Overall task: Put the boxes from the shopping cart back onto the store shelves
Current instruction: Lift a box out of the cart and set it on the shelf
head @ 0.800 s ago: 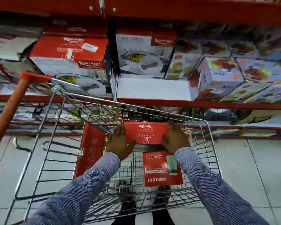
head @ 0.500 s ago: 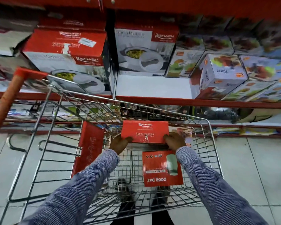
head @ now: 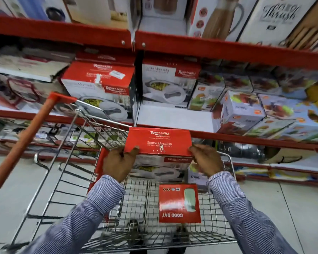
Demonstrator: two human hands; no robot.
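Both hands gripping the Rishabh box by its short ends, left hand & right hand, above the cart. Empty shelf gap sits just beyond it, slightly higher, box's long axis running left-right.

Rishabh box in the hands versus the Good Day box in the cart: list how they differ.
The Rishabh box is raised above the cart, gripped by the left hand and right hand; the Good Day box lies flat on the cart floor, untouched. The Rishabh box looks larger, with a white pictured side; the Good Day box shows an all-red face. Its lettering reads upside down; the Rishabh box's reads upright. Both tops are red.
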